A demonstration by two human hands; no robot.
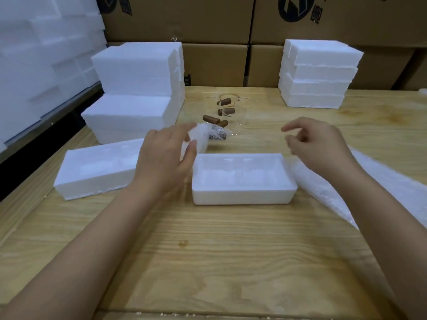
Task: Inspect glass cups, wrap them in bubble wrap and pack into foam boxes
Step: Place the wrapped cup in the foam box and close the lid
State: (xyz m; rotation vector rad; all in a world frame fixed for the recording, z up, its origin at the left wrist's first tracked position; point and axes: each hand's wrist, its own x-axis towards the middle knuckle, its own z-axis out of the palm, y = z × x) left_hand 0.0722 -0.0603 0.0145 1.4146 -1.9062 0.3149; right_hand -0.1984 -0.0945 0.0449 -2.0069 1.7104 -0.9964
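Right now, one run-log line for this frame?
phase: packing | left hand: holds wrapped cup | right hand: empty, hovering | foam box: open, looks empty | unwrapped cups: behind box

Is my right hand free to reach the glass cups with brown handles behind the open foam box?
Probably yes. The right hand holds nothing and hovers at the far edge of the open foam box; bare table lies between it and the glass cups. The left hand holds a wrapped cup.
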